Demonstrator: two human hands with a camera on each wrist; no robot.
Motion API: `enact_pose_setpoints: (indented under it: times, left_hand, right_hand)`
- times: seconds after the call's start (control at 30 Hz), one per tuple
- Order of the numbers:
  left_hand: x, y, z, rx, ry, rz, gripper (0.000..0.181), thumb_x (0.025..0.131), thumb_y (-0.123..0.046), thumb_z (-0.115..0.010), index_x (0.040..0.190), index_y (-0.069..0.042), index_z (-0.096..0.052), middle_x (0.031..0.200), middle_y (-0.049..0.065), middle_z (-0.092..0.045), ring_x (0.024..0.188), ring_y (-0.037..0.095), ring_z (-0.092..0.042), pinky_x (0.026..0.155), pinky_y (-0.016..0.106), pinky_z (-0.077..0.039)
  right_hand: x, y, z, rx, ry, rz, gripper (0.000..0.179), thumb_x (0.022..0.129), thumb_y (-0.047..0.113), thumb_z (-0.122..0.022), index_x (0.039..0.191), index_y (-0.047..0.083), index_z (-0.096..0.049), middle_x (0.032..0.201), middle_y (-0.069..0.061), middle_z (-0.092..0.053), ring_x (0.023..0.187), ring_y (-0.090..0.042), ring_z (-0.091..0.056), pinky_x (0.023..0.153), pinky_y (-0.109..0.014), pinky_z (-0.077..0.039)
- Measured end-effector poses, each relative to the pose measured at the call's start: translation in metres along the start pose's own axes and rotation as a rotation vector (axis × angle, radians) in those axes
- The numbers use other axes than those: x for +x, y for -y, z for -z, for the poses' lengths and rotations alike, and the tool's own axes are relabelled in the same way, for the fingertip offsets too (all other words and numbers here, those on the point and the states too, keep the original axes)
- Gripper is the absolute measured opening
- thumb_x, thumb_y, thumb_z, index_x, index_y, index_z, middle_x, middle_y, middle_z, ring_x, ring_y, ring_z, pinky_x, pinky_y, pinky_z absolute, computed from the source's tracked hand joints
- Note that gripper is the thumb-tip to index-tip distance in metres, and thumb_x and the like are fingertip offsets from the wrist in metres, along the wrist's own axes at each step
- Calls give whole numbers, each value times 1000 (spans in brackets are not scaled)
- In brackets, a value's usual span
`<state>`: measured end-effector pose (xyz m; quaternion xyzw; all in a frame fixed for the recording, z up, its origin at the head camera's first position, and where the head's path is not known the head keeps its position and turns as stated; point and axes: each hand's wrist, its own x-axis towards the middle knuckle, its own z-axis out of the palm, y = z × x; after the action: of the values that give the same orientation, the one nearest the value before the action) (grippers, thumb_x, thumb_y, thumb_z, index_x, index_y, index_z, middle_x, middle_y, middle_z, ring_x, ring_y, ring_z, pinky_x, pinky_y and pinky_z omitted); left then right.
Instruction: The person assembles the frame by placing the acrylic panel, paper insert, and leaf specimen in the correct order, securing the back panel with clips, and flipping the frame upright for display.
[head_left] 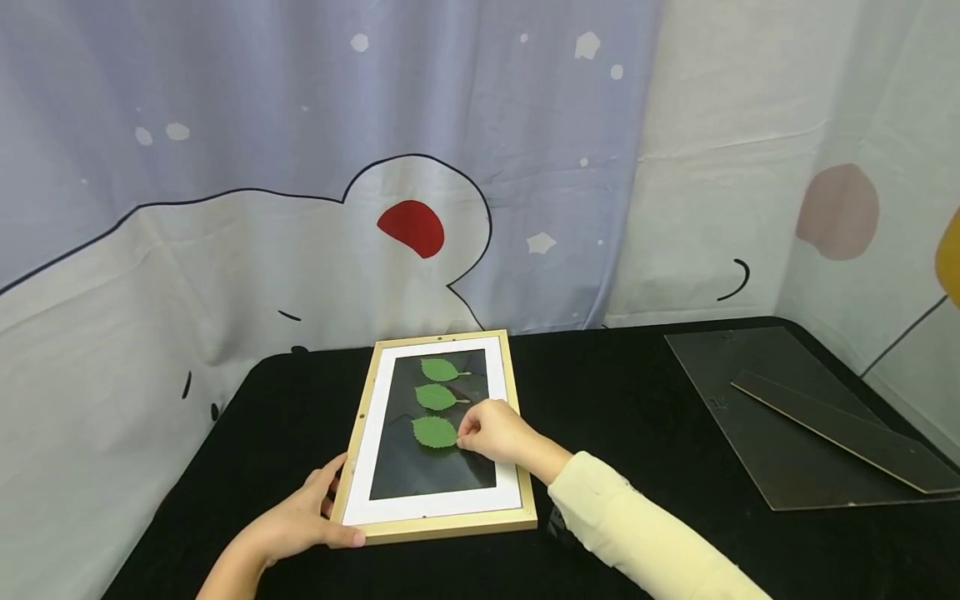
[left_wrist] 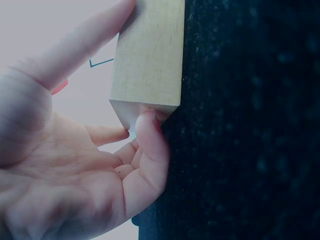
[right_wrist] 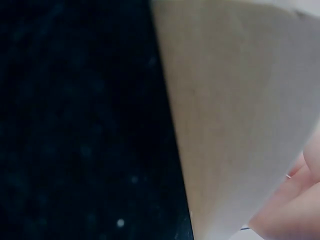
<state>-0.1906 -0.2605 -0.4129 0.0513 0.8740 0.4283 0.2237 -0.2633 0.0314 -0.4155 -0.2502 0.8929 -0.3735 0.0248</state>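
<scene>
A light wooden picture frame (head_left: 450, 529) lies on the black cloth, with a white mat (head_left: 369, 442) round a dark glossy panel (head_left: 420, 477). Three green serrated leaves form a column on the panel: a top leaf (head_left: 439, 370), a middle leaf (head_left: 435, 397) and a bottom leaf (head_left: 435, 432). My right hand (head_left: 501, 432) pinches the stem end of the bottom leaf, thumb and fingertips covering the stem. At the near left corner, my left hand (head_left: 296, 517) grips the frame, thumb along its near side and fingers at its left side. The wooden side (left_wrist: 150, 60) fills much of the left wrist view.
To the right lies a large dark board (head_left: 750, 450) with a narrower dark strip (head_left: 832, 429) across it. A small black object (head_left: 557, 525) shows beside the right sleeve. Behind the black-covered table (head_left: 615, 400) hangs a printed curtain (head_left: 247, 267).
</scene>
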Motion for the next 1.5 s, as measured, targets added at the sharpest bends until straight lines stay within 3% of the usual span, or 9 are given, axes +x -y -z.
enact_pose_setpoints:
  times: [0.43, 1.03, 1.5]
  left_hand:
    - [-2, 0, 0, -10, 9, -25, 114, 68, -25, -85, 151, -3, -11, 113, 17, -38, 93, 26, -45, 71, 34, -41]
    - [-2, -1, 0, -12, 6, -15, 113, 68, -23, -85, 151, -3, -11, 114, 18, -37, 93, 27, -44, 71, 34, -41]
    - [0, 1, 0, -3, 9, -12, 113, 69, -24, -84, 151, -2, -10, 115, 18, -37, 94, 26, -45, 71, 34, -42]
  right_hand:
    - [1, 0, -2, -30, 7, -27, 11, 82, 7, -74, 71, 8, -71, 64, 4, -63, 60, -6, -48, 61, -22, -43]
    - [1, 1, -3, -82, 12, -39, 12, 81, 11, -76, 69, 10, -72, 69, 5, -67, 64, -5, -51, 65, -23, -45]
    - [1, 2, -1, -56, 9, -46, 10, 80, 10, -76, 71, 8, -73, 67, 4, -66, 62, -6, -50, 62, -22, -44]
